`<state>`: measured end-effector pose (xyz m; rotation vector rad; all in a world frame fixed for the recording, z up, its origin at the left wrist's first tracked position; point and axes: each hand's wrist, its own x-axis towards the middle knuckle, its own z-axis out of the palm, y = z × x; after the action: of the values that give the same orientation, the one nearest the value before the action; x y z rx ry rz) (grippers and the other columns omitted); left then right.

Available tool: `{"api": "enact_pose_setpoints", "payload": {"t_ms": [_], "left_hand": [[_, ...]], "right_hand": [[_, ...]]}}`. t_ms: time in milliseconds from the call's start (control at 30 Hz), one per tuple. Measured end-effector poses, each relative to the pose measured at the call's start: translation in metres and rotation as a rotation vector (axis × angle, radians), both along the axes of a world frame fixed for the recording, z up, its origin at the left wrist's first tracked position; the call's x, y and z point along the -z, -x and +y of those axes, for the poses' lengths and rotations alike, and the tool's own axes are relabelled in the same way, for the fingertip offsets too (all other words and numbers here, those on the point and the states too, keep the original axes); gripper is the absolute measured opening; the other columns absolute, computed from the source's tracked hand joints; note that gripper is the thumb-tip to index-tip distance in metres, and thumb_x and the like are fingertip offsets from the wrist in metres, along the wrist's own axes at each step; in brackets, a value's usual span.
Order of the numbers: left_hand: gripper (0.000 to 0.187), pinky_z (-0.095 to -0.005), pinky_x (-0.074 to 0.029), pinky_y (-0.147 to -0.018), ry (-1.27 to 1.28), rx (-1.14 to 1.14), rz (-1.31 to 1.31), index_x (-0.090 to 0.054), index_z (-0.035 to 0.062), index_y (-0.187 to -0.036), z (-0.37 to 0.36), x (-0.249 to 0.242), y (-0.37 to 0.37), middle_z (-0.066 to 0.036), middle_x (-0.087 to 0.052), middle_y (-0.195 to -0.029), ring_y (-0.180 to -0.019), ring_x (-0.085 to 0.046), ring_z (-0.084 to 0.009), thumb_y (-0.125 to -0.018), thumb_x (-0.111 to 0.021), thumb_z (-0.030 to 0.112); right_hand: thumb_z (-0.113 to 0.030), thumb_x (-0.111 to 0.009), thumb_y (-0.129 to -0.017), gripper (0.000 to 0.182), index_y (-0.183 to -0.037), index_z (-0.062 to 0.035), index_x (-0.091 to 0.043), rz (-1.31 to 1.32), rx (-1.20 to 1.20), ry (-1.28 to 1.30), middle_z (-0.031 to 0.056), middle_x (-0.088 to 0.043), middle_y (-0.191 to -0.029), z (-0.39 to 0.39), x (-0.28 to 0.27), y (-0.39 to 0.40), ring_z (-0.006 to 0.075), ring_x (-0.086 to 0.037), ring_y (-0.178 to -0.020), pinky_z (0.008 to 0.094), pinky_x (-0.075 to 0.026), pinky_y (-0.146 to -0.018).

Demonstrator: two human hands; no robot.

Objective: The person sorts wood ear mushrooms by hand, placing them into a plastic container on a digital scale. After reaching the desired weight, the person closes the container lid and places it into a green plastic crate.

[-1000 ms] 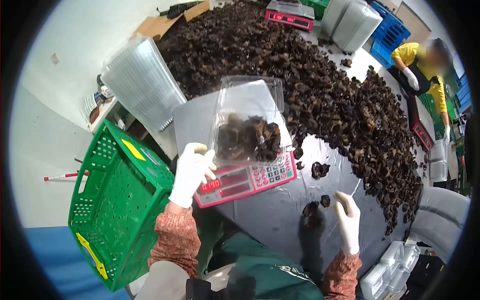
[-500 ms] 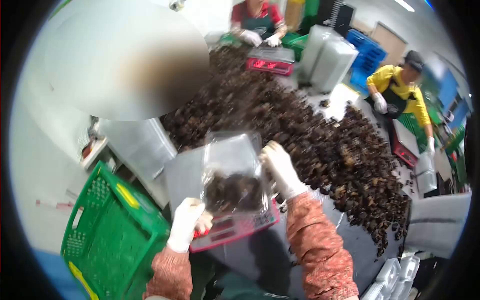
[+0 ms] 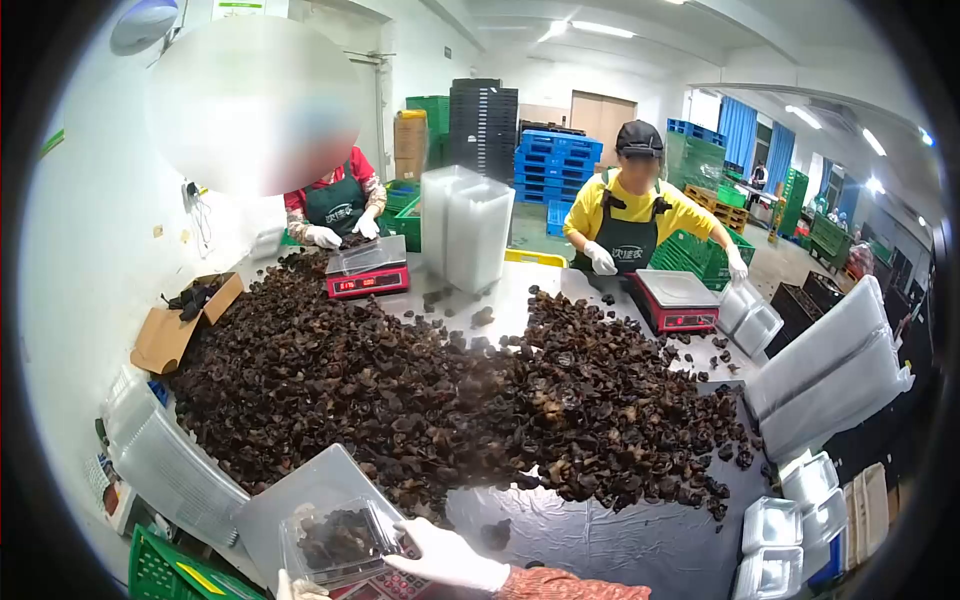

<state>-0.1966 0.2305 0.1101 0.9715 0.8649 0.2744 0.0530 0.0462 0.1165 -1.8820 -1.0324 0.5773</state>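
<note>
A clear plastic container (image 3: 345,572) on the red scale with a silver plate (image 3: 325,475) already holds dark crinkled pieces (image 3: 338,538), with a broad brown-black heap (image 3: 400,400) lying unpacked, the right hand (image 3: 450,556) loosely open at its edge, the left hand's (image 3: 300,588) grip unclear.

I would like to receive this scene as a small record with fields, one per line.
Left hand: by the clear container's near edge, partly out of frame
Right hand: at the container's right side
Contents: dark, curled pieces
Beneath container: scale
Beyond: large pile of similar pieces
Co-workers: one in yellow, one in red
</note>
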Motion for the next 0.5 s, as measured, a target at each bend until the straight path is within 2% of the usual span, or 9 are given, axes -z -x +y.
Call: {"api": "enact_pose_setpoints", "payload": {"t_ms": [33,100,133,233,267,300,367,500], "left_hand": [[0.059,-0.0279,-0.05,-0.042,0.114,-0.024,-0.088,-0.062,-0.001,-0.101,0.0,-0.001,0.001,-0.017,-0.07,-0.074,-0.052,-0.065,-0.0235,-0.107,-0.039,0.053],[0.053,-0.0279,-0.05,-0.044,0.133,-0.005,-0.078,-0.062,-0.0003,-0.103,0.003,0.003,0.004,-0.016,-0.07,-0.075,-0.055,-0.066,-0.0234,-0.107,-0.042,0.049],[0.05,-0.0279,-0.051,-0.045,0.142,0.004,-0.071,-0.062,0.0,-0.104,0.004,0.006,0.005,-0.016,-0.07,-0.076,-0.056,-0.067,-0.0234,-0.107,-0.044,0.046],[0.039,-0.0276,-0.052,-0.048,-0.006,0.007,0.016,-0.062,0.0014,-0.105,0.004,0.011,0.003,-0.014,-0.071,-0.077,-0.058,-0.067,-0.0223,-0.105,-0.05,0.038],[0.032,-0.0276,-0.052,-0.048,-0.047,0.023,0.013,-0.063,0.0021,-0.105,0.003,0.009,0.006,-0.013,-0.071,-0.078,-0.058,-0.067,-0.0207,-0.104,-0.054,0.033],[0.03,-0.0277,-0.051,-0.048,-0.047,0.018,0.031,-0.063,0.0023,-0.105,0.0,0.003,0.004,-0.013,-0.071,-0.078,-0.058,-0.067,-0.0198,-0.103,-0.055,0.031],[0.028,-0.0276,-0.051,-0.047,0.009,0.024,0.045,-0.063,0.0028,-0.104,0.008,0.005,0.007,-0.012,-0.071,-0.078,-0.058,-0.067,-0.02,-0.103,-0.056,0.03],[0.027,-0.0253,-0.049,-0.049,0.007,0.006,0.126,-0.065,0.005,-0.101,0.011,-0.003,0.003,-0.009,-0.069,-0.076,-0.058,-0.064,-0.017,-0.1,-0.061,0.031]], "right_hand": [[-0.05,-0.069,-0.093,0.063,-0.133,-0.0039,-0.054,0.101,-0.071,0.102,0.014,-0.065,-0.112,0.001,0.016,-0.003,0.0178,-0.068,-0.093,0.032,-0.056,-0.082],[-0.024,-0.066,-0.094,0.017,-0.089,-0.0079,-0.06,0.187,0.028,-0.204,0.0126,-0.061,-0.092,0.004,0.031,0.01,0.022,-0.063,-0.079,0.0394,-0.052,-0.065],[-0.022,-0.065,-0.098,0.016,-0.092,-0.0087,-0.059,0.199,-0.012,-0.159,0.0069,-0.062,-0.089,0.002,0.03,0.007,0.0125,-0.058,-0.08,0.0326,-0.049,-0.067],[-0.042,-0.072,-0.093,0.052,-0.123,-0.0016,-0.059,0.656,-0.05,0.026,0.0087,-0.069,-0.096,0.005,0.034,-0.001,0.0178,-0.068,-0.09,0.0318,-0.054,-0.079],[-0.038,-0.068,-0.098,0.044,-0.122,-0.004,-0.055,0.767,-0.072,0.006,0.0063,-0.068,-0.096,0.005,0.038,0.001,0.0125,-0.067,-0.079,0.0275,-0.057,-0.071],[-0.035,-0.069,-0.098,0.043,-0.122,-0.0031,-0.054,0.905,-0.059,-0.016,0.0062,-0.067,-0.093,0.006,0.04,0.005,0.0132,-0.068,-0.079,0.0285,-0.058,-0.071],[-0.032,-0.07,-0.097,0.033,-0.106,-0.0014,-0.061,0.986,0.031,-0.227,0.0039,-0.066,-0.078,0.007,0.045,0.016,0.0078,-0.059,-0.063,0.0255,-0.049,-0.058],[-0.027,-0.067,-0.098,0.03,-0.111,-0.0005,-0.059,1.059,0.031,-0.189,0.0025,-0.064,-0.073,0.012,0.036,0.016,0.0091,-0.058,-0.057,0.0263,-0.047,-0.05]]}}
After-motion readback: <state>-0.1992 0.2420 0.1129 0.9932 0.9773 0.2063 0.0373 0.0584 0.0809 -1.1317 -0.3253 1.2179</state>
